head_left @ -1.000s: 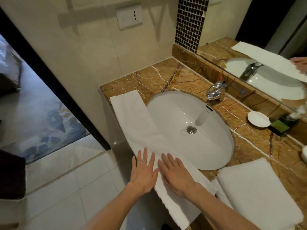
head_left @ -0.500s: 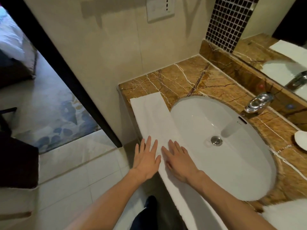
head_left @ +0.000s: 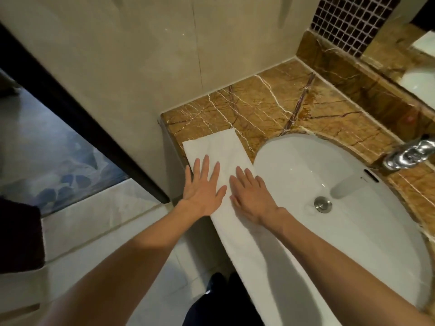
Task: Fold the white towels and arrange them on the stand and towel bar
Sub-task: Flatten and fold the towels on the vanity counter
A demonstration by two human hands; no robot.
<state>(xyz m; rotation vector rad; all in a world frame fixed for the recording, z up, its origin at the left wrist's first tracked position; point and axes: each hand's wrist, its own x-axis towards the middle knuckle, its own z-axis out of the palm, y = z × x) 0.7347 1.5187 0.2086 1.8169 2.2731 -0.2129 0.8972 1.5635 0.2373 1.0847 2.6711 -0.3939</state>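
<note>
A long white towel [head_left: 217,147], folded into a narrow strip, lies along the front edge of the brown marble counter [head_left: 266,104], beside the white sink basin [head_left: 329,184]. My left hand [head_left: 202,187] presses flat on the strip's left edge with straight, spread fingers. Beside it, my right hand [head_left: 250,195] lies flat on the strip's right side, near the basin rim. Both hands sit close to the towel's far end. The near part of the strip runs down past my right forearm.
A chrome faucet [head_left: 409,154] stands at the basin's right. A beige wall bounds the counter on the left, and a mirror [head_left: 423,74] and dark mosaic tiles [head_left: 348,22] lie behind. White floor tiles [head_left: 94,227] and a dark doorframe [head_left: 82,123] are on the left.
Both flat hands have slid along the towel strip toward its far end by the wall. The camera has turned left, so the stacked towel on the right is out of view.
</note>
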